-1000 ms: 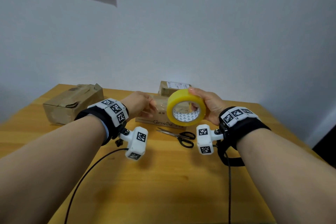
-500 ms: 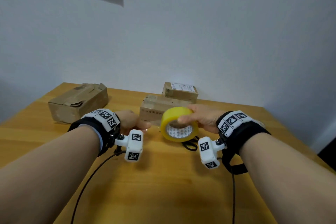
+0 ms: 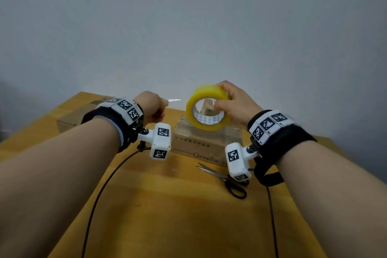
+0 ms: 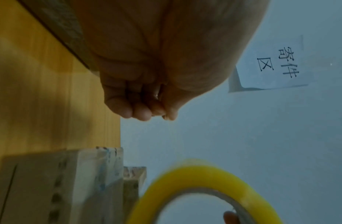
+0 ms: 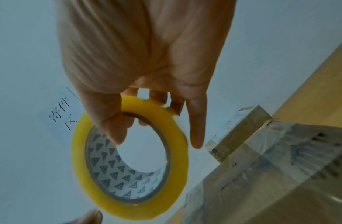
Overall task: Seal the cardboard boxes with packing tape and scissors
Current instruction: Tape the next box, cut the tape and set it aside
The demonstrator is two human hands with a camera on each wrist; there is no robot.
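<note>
Two hands: both are up in the air over the box (image 3: 196, 146).
Right hand (image 3: 236, 104): it grips the yellow roll (image 3: 206, 91), thumb on the near rim, right above the box.
Left hand (image 3: 151, 107): its curled fingers pinch the loose end of the strip (image 3: 173, 100), up and left of the box.
Strip: thin and clear, it runs toward the roll.
Scissors (image 3: 219, 176): on the table in front of the box, not touched.
Do it well: I think the hands should pull apart slowly and level. Keep the strip flat and tight so it won't fold and stick to itself. Make it longer than the box top before cutting.
</note>
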